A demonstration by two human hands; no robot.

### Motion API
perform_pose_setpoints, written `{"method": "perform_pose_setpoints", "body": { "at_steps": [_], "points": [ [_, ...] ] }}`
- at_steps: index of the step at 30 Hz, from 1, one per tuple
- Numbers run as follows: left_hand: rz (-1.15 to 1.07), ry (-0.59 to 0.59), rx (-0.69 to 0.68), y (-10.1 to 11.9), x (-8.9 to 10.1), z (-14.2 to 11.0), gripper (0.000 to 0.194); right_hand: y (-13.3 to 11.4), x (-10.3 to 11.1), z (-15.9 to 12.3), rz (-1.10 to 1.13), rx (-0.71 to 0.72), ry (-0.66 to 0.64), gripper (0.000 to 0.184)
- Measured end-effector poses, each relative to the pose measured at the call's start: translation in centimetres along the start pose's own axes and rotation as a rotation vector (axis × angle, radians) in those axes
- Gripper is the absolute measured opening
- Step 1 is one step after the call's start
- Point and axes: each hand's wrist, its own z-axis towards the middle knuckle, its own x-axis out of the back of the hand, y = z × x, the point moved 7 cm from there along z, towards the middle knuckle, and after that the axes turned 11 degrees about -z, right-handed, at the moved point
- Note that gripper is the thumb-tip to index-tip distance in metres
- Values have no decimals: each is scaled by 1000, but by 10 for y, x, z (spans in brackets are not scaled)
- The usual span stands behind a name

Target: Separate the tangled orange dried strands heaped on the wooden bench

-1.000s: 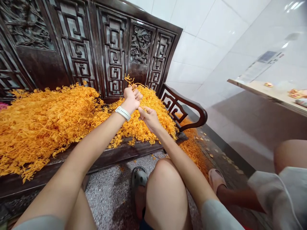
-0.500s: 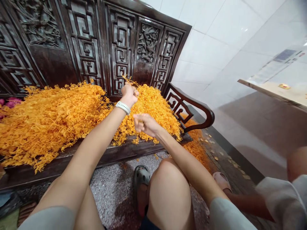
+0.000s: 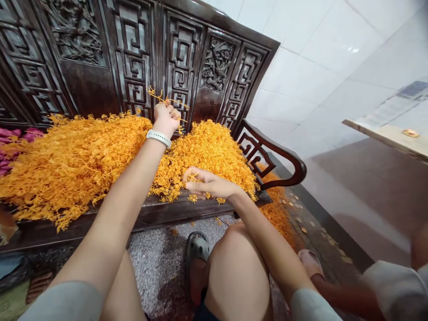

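My left hand (image 3: 166, 115), with a pale watch strap at the wrist, is closed around several thin, branching orange strands (image 3: 154, 94). It is raised in front of the bench back, above the gap between two piles. My right hand (image 3: 207, 183) hovers lower, over the front edge of the seat. Its fingers curl loosely around what looks like a small orange piece (image 3: 194, 178), partly hidden by them. Close behind it rises the right pile of orange strands (image 3: 214, 145). A larger pile of the same orange strands (image 3: 87, 160) spreads over the seat to the left.
The dark carved wooden bench (image 3: 90, 84) has a curved armrest (image 3: 297, 171) at the right. Magenta strands (image 3: 8, 149) show at far left. Orange material (image 3: 279, 211) lies on the floor beyond the armrest. Another person's foot (image 3: 310, 263) is at lower right, below a board (image 3: 384, 138).
My left hand has moved left and slightly up relative to the right pile, still holding orange strands. My right hand has loosened its curl and tilted. The view has shifted slightly.
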Motion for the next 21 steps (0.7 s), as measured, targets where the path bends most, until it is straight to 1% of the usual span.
{"method": "perform_pose_setpoints", "body": {
  "at_steps": [3, 5, 7, 10, 12, 13, 14, 16, 18, 19, 21],
  "points": [
    [11, 3, 74, -9, -2, -14, 32, 0, 14, -4, 177, 6, 163, 38],
    [96, -55, 139, -14, -6, -23, 34, -3, 27, -10, 251, 37, 288, 41],
    [208, -119, 196, -21, -11, -37, 36, -6, 43, -18, 255, 76, 431, 42],
    [359, -198, 277, -40, -15, -67, 33, -7, 67, -31, 228, 115, 621, 43],
    [497, -282, 304, -56, -16, -91, 31, -2, 77, -38, 252, 132, 705, 42],
    [605, -363, 298, -64, -18, -104, 30, 0, 80, -39, 263, 137, 724, 41],
    [735, -471, 271, -71, -20, -116, 29, 3, 82, -40, 267, 143, 731, 41],
    [1004, -736, 175, -83, -25, -137, 29, 8, 83, -41, 245, 151, 721, 40],
    [1196, -970, 114, -93, -26, -152, 31, 12, 84, -41, 195, 144, 716, 39],
    [1252, -1045, 113, -96, -26, -156, 29, 14, 85, -41, 172, 132, 723, 39],
    [1339, -1126, 139, -98, -23, -155, 19, 19, 87, -42, 149, 96, 728, 37]
  ]
}}
